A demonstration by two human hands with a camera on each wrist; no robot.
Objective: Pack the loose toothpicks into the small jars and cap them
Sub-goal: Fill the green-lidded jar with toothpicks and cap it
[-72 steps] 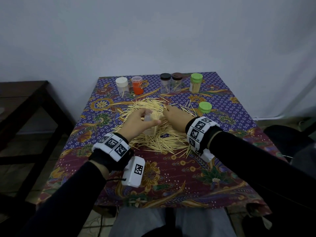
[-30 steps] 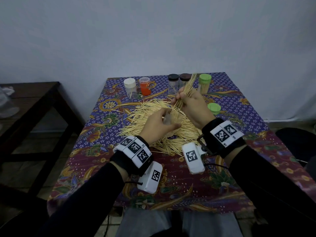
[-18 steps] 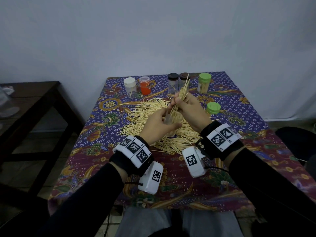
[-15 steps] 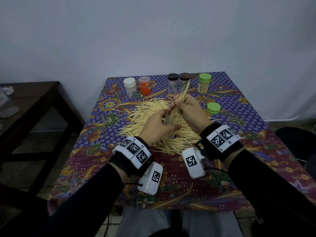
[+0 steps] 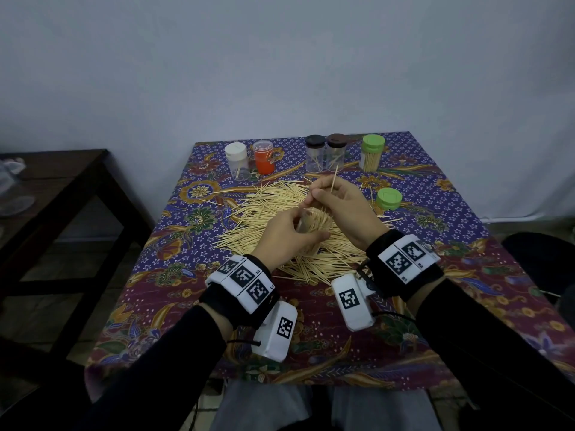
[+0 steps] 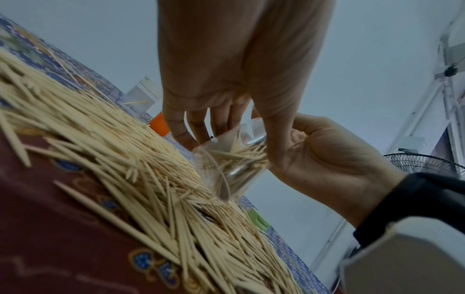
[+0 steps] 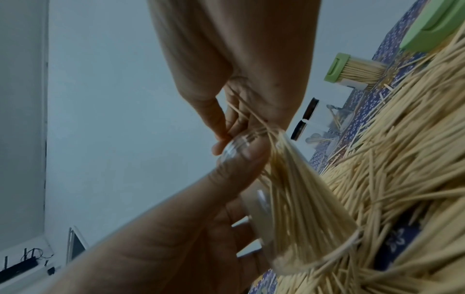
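Note:
A heap of loose toothpicks (image 5: 267,209) covers the middle of the patterned tablecloth (image 5: 466,244). My left hand (image 5: 300,233) grips a small clear jar (image 5: 306,227), tilted on the heap and holding many toothpicks (image 6: 241,157). My right hand (image 5: 315,194) hovers at the jar's mouth and pinches a few toothpicks; one toothpick (image 5: 334,181) sticks up above the fingers. The right wrist view shows these toothpicks running from the fingers (image 7: 234,111) down into the jar (image 7: 289,189). A loose green cap (image 5: 389,199) lies right of the heap.
Along the table's far edge stand a white-capped jar (image 5: 237,158), an orange jar (image 5: 264,157), a black-capped jar (image 5: 315,152), a brown-capped jar (image 5: 337,150) and a green-capped jar full of toothpicks (image 5: 371,152). A dark wooden side table (image 5: 62,181) stands to the left.
My right hand lifted a bundle of toothpicks off the heap and brought it down to the jar. The bundle above the fingers has shrunk to a few sticks. My left hand has kept hold of the jar.

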